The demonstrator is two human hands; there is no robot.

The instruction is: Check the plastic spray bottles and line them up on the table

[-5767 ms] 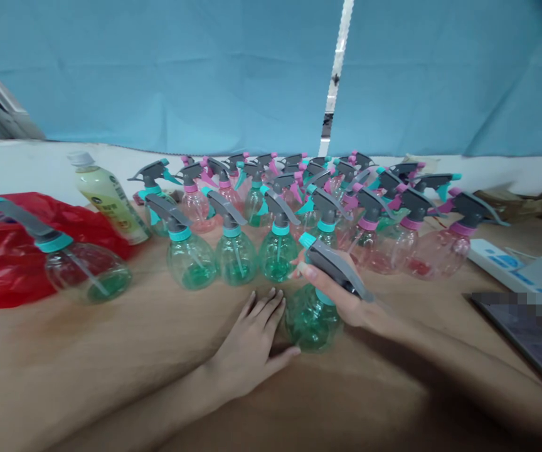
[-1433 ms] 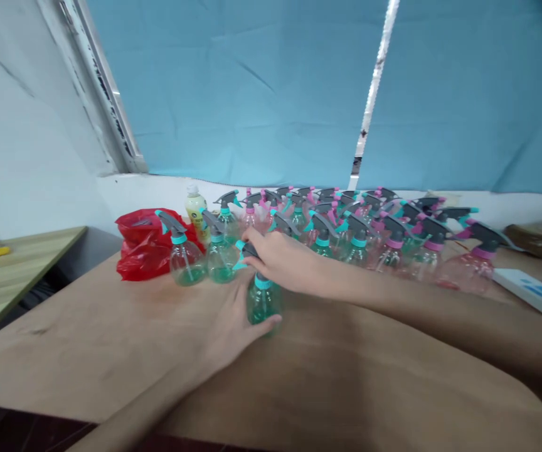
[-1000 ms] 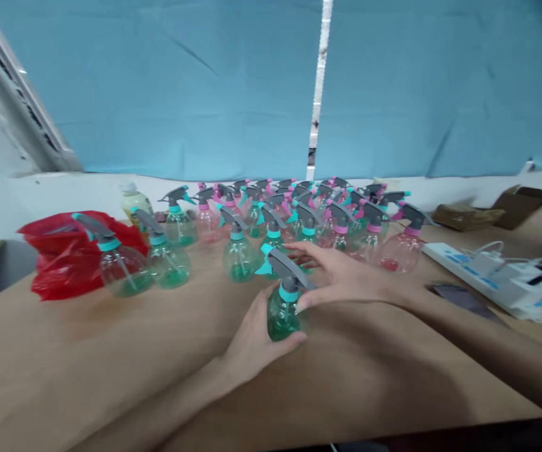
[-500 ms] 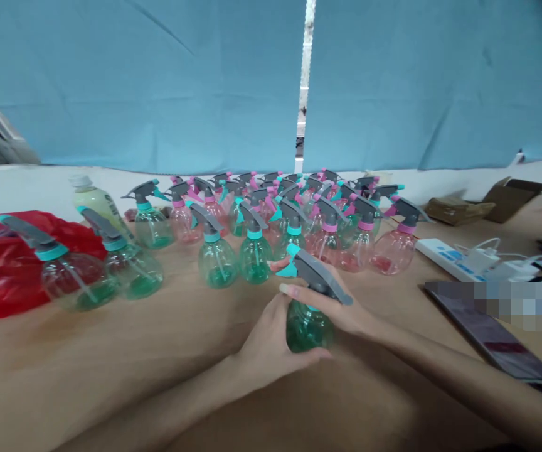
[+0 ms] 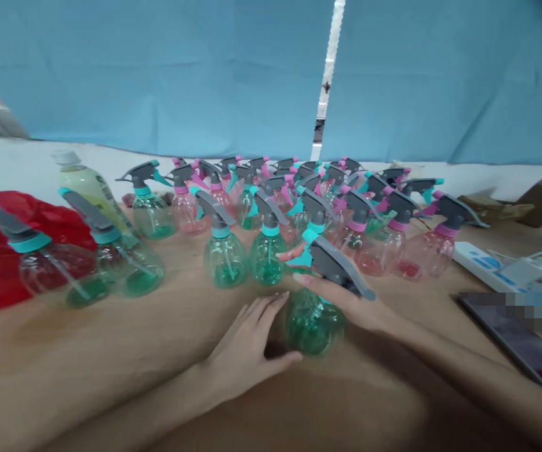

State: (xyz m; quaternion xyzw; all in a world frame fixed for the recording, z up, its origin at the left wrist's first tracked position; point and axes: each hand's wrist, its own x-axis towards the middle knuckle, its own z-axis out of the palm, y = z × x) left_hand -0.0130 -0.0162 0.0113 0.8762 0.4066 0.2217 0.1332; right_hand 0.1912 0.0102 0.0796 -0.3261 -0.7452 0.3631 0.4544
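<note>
Frame centre: right hand (image 5: 346, 302) is clamping the green spray bottle (image 5: 312, 325) at its neck, hiding the collar | left hand (image 5: 247, 348) is lying spread-fingered beside its base | rear bottles (image 5: 299, 172) are blurring together

You get soft, even light, tinted blue through curtain (image 5: 158, 69); bright daylight sliver at curtain gap (image 5: 327, 81). Faint shadows only, under your left hand (image 5: 247, 339) and green spray bottle (image 5: 313, 323) on table (image 5: 87, 364). Little glare on plastic. Whole frame slightly soft; left-edge bottles (image 5: 59, 276) stretched, smeared. Top right corner darkened. Pixelated patch (image 5: 534, 307) at right. Bottom edge of frame blurs out, wood grain lost.
</note>
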